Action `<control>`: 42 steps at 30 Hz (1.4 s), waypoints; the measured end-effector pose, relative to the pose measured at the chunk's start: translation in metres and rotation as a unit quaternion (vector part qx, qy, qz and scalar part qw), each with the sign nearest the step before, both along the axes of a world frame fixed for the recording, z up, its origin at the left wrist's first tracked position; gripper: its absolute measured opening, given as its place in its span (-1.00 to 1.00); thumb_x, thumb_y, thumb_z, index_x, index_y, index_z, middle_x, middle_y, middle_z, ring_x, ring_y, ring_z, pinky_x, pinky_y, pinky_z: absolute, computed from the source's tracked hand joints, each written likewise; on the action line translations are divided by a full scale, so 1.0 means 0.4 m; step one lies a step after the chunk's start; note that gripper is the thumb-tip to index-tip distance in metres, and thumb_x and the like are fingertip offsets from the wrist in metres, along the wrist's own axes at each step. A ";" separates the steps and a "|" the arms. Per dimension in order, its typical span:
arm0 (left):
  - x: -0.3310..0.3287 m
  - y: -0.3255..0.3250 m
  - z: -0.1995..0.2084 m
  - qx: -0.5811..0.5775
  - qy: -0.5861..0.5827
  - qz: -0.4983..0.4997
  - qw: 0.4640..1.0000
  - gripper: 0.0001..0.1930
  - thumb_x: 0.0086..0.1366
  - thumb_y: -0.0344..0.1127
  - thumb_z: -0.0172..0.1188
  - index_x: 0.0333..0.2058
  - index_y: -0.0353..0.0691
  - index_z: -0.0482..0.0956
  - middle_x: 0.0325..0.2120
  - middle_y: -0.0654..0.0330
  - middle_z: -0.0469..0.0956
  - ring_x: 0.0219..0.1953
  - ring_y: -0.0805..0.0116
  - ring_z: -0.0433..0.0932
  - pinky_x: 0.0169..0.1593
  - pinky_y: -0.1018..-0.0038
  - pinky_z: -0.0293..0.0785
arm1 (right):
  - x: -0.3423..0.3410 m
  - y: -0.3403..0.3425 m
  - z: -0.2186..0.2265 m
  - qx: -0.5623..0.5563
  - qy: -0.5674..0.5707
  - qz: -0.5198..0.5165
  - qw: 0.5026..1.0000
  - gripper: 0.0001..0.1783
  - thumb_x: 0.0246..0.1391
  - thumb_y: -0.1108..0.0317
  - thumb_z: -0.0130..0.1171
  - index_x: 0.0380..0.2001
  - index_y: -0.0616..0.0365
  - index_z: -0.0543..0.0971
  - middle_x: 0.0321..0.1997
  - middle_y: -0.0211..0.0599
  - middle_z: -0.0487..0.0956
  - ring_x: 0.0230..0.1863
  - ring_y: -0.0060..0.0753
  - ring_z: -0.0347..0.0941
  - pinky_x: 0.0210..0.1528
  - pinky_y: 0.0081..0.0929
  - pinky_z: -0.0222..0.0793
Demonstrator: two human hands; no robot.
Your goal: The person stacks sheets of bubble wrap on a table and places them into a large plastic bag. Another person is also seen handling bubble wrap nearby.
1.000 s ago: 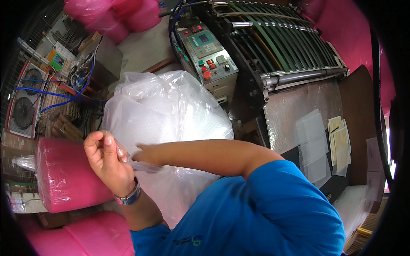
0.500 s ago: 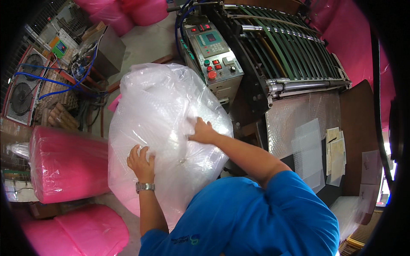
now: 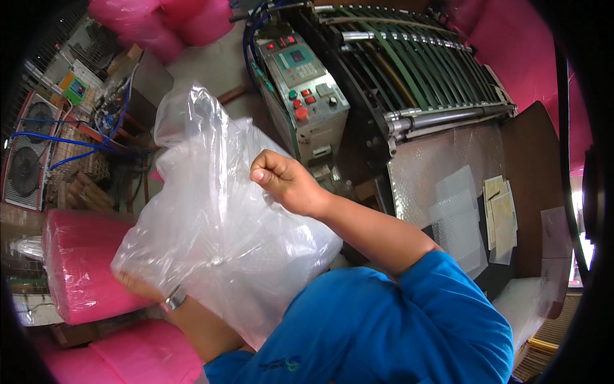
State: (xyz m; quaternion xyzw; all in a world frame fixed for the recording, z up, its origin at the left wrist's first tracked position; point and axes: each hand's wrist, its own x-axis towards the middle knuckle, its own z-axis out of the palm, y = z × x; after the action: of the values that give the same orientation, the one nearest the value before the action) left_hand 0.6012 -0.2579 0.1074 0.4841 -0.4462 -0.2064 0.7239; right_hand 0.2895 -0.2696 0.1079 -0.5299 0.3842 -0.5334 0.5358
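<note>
Head view, left to right: a pink roll (image 3: 77, 262) lies at lower left, and just beside it the left hand (image 3: 137, 285) sits under the clear plastic bag (image 3: 217, 230), its fingers mostly hidden, so their grip cannot be told. At centre the right hand (image 3: 284, 182) pinches the bag's upper edge, fingers closed. A control panel (image 3: 304, 89) stands above, and bubble-wrap sheets (image 3: 457, 214) lie at right.

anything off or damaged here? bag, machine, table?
Nothing stands out. The clear plastic bag is crumpled but shows no tear or spill; the right hand pinches its side and the left hand props it from below. Sheets on the table lie loosely stacked, slightly askew.
</note>
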 end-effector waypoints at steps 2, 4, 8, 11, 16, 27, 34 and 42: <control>0.020 -0.039 -0.099 0.076 -0.124 0.063 0.987 -0.82 0.21 -0.35 -0.18 -0.32 -0.35 0.31 -0.31 0.14 0.37 -0.32 0.35 0.35 -0.17 0.49 0.30 | -0.010 0.004 -0.053 0.113 0.023 0.021 0.993 -0.81 0.10 0.26 -0.10 -0.48 0.14 0.32 -0.56 -0.57 0.26 -0.54 -0.74 0.16 -0.49 -0.72 0.17; -0.022 -0.061 -0.061 0.064 -0.025 0.089 0.994 -0.82 0.19 -0.39 -0.13 -0.27 -0.34 0.33 -0.33 0.20 0.35 -0.30 0.40 0.31 -0.17 0.52 0.26 | -0.029 -0.005 -0.039 0.074 0.016 -0.009 0.997 -0.82 0.10 0.26 -0.10 -0.47 0.12 0.31 -0.58 -0.57 0.25 -0.61 -0.73 0.17 -0.56 -0.70 0.21; -0.083 -0.064 0.143 -0.110 -0.162 0.130 0.972 -0.77 0.16 -0.42 -0.08 -0.21 -0.36 0.34 -0.30 0.15 0.36 -0.23 0.35 0.31 -0.11 0.45 0.23 | -0.088 -0.021 0.042 0.007 -0.016 -0.022 1.000 -0.86 0.08 0.31 -0.07 -0.45 0.13 0.32 -0.54 -0.51 0.29 -0.56 -0.69 0.24 -0.53 -0.69 0.27; -0.227 -0.088 0.185 -0.166 -0.374 -0.043 0.911 -0.72 0.16 -0.42 -0.08 -0.13 -0.35 0.31 -0.17 0.05 0.36 -0.11 0.22 0.31 -0.01 0.38 0.20 | -0.108 -0.012 -0.035 0.002 -0.008 -0.034 0.999 -0.92 0.06 0.37 -0.06 -0.42 0.14 0.32 -0.49 -0.47 0.33 -0.50 -0.65 0.29 -0.48 -0.66 0.31; -0.205 -0.253 -0.188 0.396 -0.739 -0.159 0.522 -0.42 0.10 -0.40 -0.10 0.13 -0.18 -0.01 0.17 0.02 -0.14 0.21 0.13 -0.15 0.18 0.22 -0.13 | -0.124 0.134 -0.088 -0.023 0.130 -0.020 0.991 -0.56 -0.08 0.37 0.02 -0.08 0.09 0.22 -0.42 -0.24 0.40 -0.41 -0.27 0.37 -0.32 -0.37 0.27; -0.446 -0.200 0.068 -0.068 -0.500 0.071 0.861 -0.70 0.10 -0.41 0.01 -0.18 -0.41 0.40 -0.18 -0.06 0.40 -0.12 0.08 0.36 -0.01 0.33 0.23 | -0.531 0.954 -0.450 0.326 0.152 -0.540 0.761 -0.55 -0.11 0.23 0.09 -0.13 0.19 0.36 -0.29 -0.09 0.45 -0.24 -0.21 0.39 -0.18 -0.36 0.30; -1.054 0.089 0.068 -0.270 -0.277 -0.342 0.856 -0.82 0.18 -0.47 -0.03 -0.26 -0.45 0.38 -0.12 -0.01 0.32 -0.07 0.23 0.32 -0.01 0.44 0.27 | -0.700 1.402 -0.608 0.389 -0.106 -0.783 0.474 -0.46 0.00 0.08 -0.02 0.00 0.15 0.25 -0.22 -0.31 0.40 -0.19 -0.42 0.29 -0.24 -0.54 0.23; -1.403 0.490 -0.009 -0.053 -0.164 -0.710 0.683 -0.77 0.14 -0.53 -0.09 -0.18 -0.35 0.34 -0.12 0.17 0.29 -0.18 0.48 0.31 -0.13 0.58 0.25 | -0.810 1.483 -0.666 0.365 -0.187 -0.782 0.469 -0.29 0.01 -0.01 -0.07 0.10 0.25 0.08 0.14 0.01 0.14 0.16 -0.17 0.08 0.12 -0.35 0.01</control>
State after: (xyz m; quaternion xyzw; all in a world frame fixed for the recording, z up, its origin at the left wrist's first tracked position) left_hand 0.0399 -0.0620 0.1038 0.0088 -0.7779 -0.5520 0.3003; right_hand -0.0346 0.3237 -0.1585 0.3471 0.6889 -0.6285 0.0996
